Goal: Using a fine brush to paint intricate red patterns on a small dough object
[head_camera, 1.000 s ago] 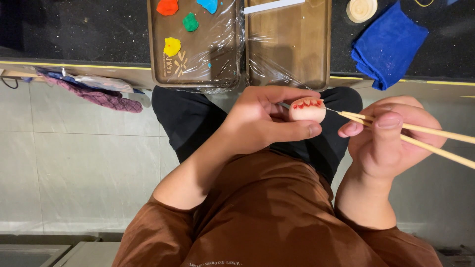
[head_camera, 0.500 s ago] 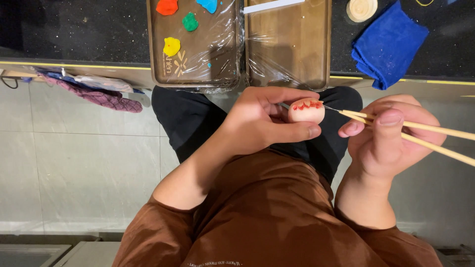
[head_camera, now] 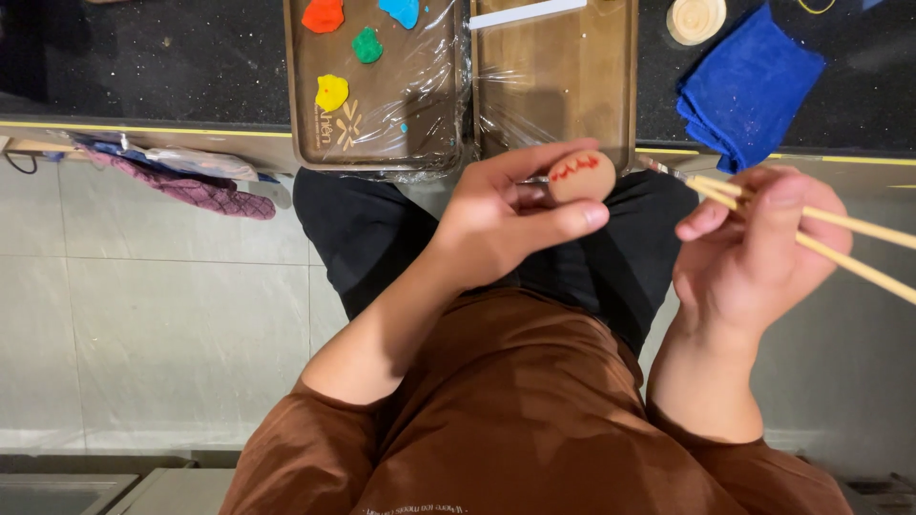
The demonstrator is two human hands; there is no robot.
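My left hand (head_camera: 520,224) holds a small tan dough ball (head_camera: 580,175) between thumb and fingers; a red zigzag line runs across its top. My right hand (head_camera: 754,253) grips a pair of wooden chopsticks (head_camera: 840,243) whose tips point left, a short gap away from the ball. Both hands hover over my lap, just in front of the counter edge.
Two brown trays wrapped in plastic film sit on the dark counter: the left tray (head_camera: 315,133) carries red, blue, green and yellow dough lumps, the right tray (head_camera: 558,86) a white stick. A blue cloth (head_camera: 744,81) and a round wooden lid (head_camera: 695,19) lie to the right.
The chopstick tips have drawn back to the right, away from the ball. My left hand has turned the ball so the red line faces up.
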